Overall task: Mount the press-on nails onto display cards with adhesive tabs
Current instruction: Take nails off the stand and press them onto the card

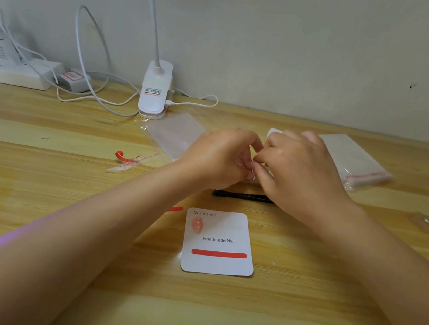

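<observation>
At frame centre, something small, unidentifiable, is pinched between left hand (219,157) and right hand (295,173) fingertips; display card (219,244) lies directly below, upright, equally near.

Both bare forearms reach forward and converge above the middle of the scene. The left hand (219,154) and right hand (296,166) meet knuckles-up, fingers curled inward, fingertips touching in a pinch. Whatever they pinch is too small to make out.
</observation>
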